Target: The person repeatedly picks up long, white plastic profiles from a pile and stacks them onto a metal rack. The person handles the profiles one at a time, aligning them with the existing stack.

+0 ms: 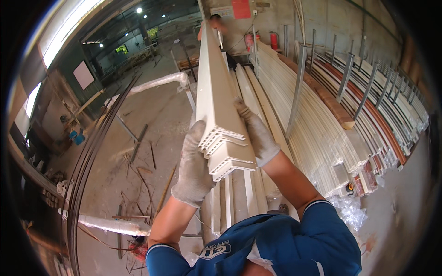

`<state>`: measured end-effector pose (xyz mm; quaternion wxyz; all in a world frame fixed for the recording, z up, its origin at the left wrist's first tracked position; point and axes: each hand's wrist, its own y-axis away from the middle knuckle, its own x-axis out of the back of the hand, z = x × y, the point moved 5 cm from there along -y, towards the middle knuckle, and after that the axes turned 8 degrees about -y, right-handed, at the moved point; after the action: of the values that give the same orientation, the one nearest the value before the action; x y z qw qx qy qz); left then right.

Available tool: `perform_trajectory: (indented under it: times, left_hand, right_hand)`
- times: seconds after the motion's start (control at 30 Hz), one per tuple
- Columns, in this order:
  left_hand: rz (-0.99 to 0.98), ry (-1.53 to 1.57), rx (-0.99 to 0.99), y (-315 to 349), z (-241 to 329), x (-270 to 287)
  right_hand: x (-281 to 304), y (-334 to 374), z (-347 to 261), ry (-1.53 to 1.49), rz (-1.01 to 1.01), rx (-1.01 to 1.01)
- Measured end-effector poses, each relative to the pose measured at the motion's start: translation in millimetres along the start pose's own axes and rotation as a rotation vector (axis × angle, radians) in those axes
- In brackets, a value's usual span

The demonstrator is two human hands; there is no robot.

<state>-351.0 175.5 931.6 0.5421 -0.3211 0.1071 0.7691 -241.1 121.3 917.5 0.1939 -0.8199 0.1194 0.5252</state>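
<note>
A stack of long cream angle profiles (220,99) runs away from me, their hollow-walled ends nested near my chest. My left hand (189,170), in a pale work glove, grips the stack's left side close to the ends. On the opposite side my right hand (258,133), gloved too, is closed against the profiles, its thumb lying along the upper face. The palm-side fingers of both hands are partly hidden by the stack. Another person (215,24) is at the far end of the profiles; whether that person holds them cannot be made out.
Below the stack lie more long cream profiles (252,195). To the right, profiles stand racked between metal posts (298,87), with plastic wrap (347,209) at their near end. Dark rods (94,152) and a wrapped frame (159,83) are on the left. Scraps litter the floor.
</note>
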Motion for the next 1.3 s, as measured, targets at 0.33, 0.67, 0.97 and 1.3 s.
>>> perform_trajectory:
  times: [0.33, 0.67, 0.97, 1.3]
  left_hand:
    - [0.231, -0.215, -0.090, 14.3, 17.2, -17.7]
    - [0.065, -0.090, -0.122, -19.6, -4.4, -92.4]
    - [-0.147, -0.137, 0.061, -69.6, -147.2, -134.8]
    - [-0.073, -0.117, 0.418, -115.2, -345.3, -47.1]
  right_hand:
    - [-4.9, -5.4, -8.2, 0.104, -0.026, 0.130]
    - [-19.2, 18.9, -82.9, 0.156, -0.084, 0.215]
    - [108.7, 79.4, -182.8, 0.191, 0.151, 0.186]
    - [344.5, 110.3, -208.8, 0.312, 0.538, 0.110]
